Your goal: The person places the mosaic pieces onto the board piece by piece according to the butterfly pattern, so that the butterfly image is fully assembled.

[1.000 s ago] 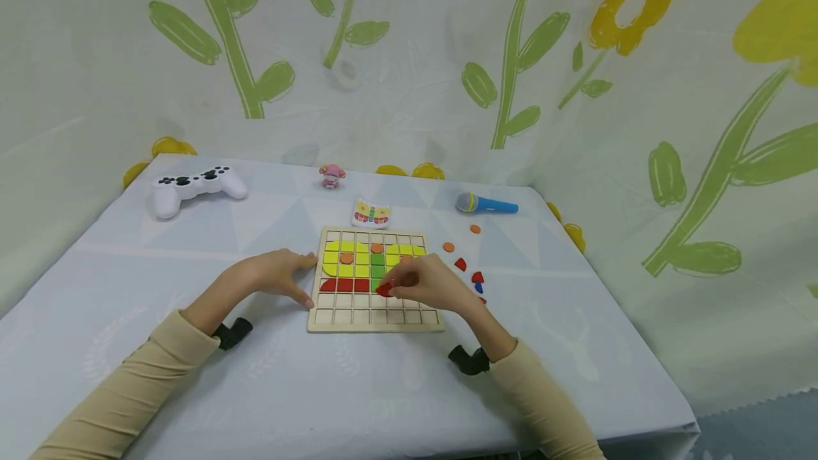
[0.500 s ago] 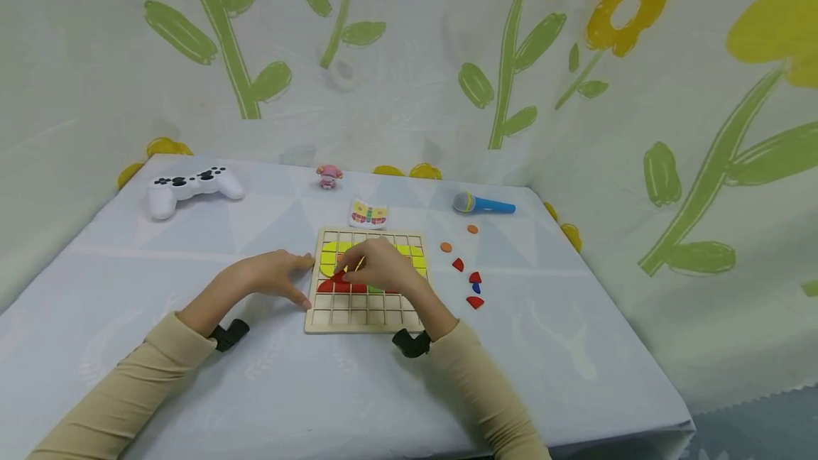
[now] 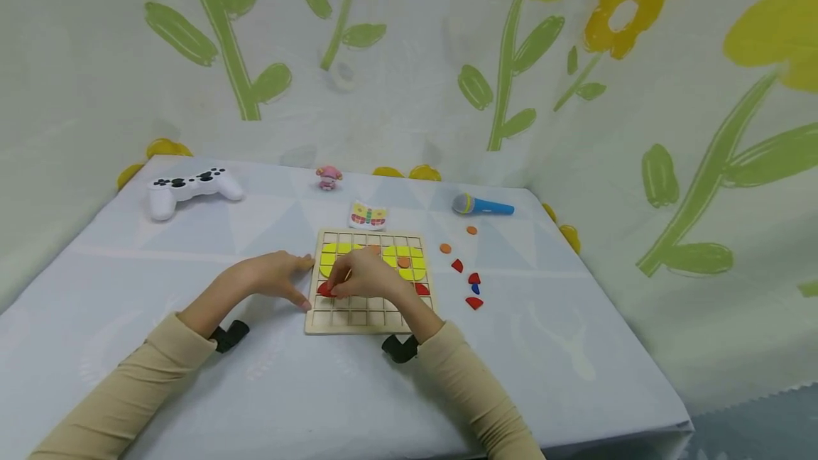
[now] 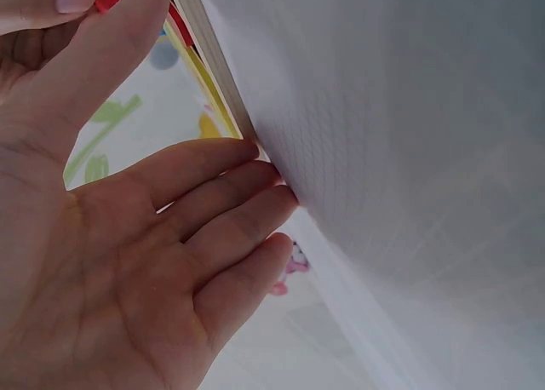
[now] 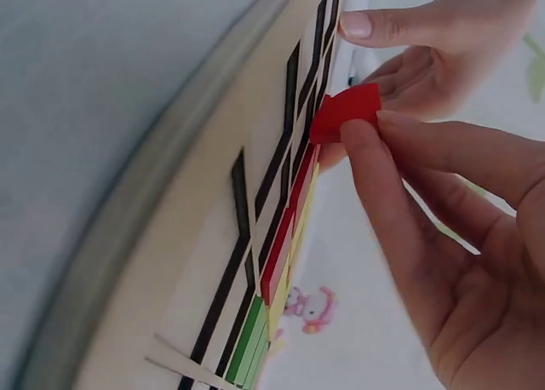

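Note:
My right hand [image 3: 367,275] pinches a red quarter-round tile [image 5: 347,113] between thumb and fingers, over the left part of a wooden grid board [image 3: 371,323]. In the right wrist view the tile is tilted at the grid; whether it touches the board is unclear. Yellow tiles [image 3: 414,253] fill upper squares, with orange discs [image 3: 404,262] on them. Green tiles [image 5: 247,343] and a red row [image 5: 277,262] show in the right wrist view, partly hidden by my hand in the head view. My left hand [image 3: 275,277] rests against the board's left edge, fingers extended.
Right of the board lie loose red tiles [image 3: 474,302], a blue piece [image 3: 476,289] and orange discs [image 3: 445,248]. Behind it stand a butterfly pattern card [image 3: 368,216] and a pink figurine [image 3: 329,177]. A white game controller [image 3: 192,187] and a blue microphone [image 3: 488,205] lie farther back.
My right hand has moved left across the board with a red tile, then down toward the row below the yellow tiles. The left hand has stayed at the board's edge.

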### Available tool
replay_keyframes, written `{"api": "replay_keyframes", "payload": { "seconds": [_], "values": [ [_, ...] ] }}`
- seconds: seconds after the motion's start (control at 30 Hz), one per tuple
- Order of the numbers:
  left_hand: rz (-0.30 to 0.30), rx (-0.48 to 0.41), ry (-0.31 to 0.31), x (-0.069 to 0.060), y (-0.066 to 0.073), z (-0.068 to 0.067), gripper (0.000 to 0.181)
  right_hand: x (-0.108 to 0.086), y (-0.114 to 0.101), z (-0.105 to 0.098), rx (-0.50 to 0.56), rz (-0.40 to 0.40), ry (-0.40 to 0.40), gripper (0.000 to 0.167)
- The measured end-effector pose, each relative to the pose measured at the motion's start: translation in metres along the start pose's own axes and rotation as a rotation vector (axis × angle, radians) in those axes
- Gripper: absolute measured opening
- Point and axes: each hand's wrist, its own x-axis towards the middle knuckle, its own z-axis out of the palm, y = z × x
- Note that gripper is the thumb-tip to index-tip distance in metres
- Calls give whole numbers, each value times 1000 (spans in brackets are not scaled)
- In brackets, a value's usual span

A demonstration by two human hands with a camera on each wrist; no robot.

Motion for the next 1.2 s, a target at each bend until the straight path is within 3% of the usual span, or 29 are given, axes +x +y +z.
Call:
{"api": "replay_keyframes", "payload": {
  "seconds": [0.23, 0.43, 0.8, 1.2],
  "values": [
    [1, 4, 1, -2, 1, 0, 92, 0, -2, 0, -27, -41, 12, 5],
    [4, 1, -7, -4, 3, -2, 91, 2, -5, 4, 16, -1, -22, 5],
    [5, 10, -5, -4, 2, -2, 92, 2, -6, 9, -52, 24, -20, 3],
    [-1, 9, -13, -2, 1, -2, 93, 2, -8, 11, -72, 25, -56, 17]
  ]
}}
